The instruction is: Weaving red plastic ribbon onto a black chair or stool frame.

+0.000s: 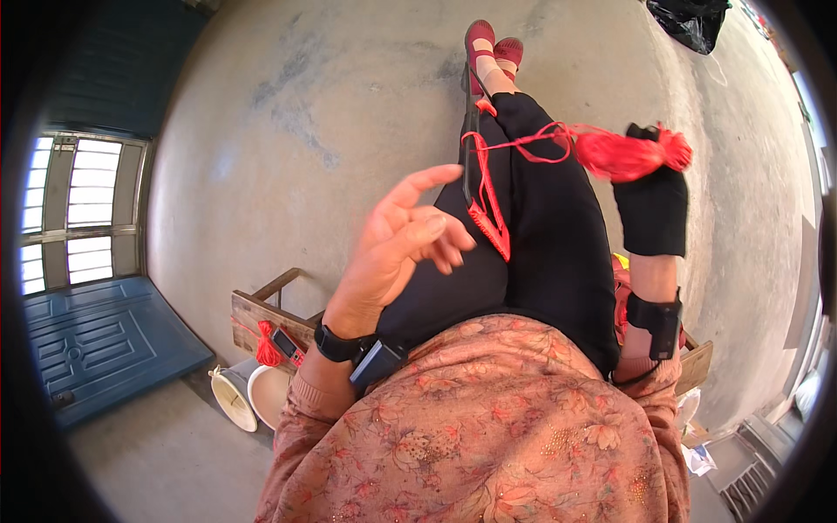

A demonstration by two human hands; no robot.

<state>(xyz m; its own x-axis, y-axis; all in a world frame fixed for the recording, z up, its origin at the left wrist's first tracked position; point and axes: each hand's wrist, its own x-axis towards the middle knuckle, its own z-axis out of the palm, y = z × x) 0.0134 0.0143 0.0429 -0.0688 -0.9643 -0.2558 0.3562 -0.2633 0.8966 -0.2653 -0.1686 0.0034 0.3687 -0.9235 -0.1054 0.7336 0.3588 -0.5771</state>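
Observation:
My right hand (649,205), in a black glove, is raised right of my legs and closed around a bundle of red cord (623,155). From the bundle a loose strand runs left to a narrow black frame (472,157) over my thighs. Red cord is wound tightly along the frame's near end (493,232), and a short red wrap (486,107) sits near its far end. My left hand (405,231) hovers left of the frame, index finger stretched out and the other fingers loosely bent. The index fingertip is close to the frame's edge; whether it touches, I cannot tell.
I sit on a wooden bench (270,321); a red cord bundle (268,345) and a small red-and-black device (288,347) lie on its left end. Pale buckets (234,399) stand below. A blue door (113,344) is at left, a black plastic bag (689,22) at far right.

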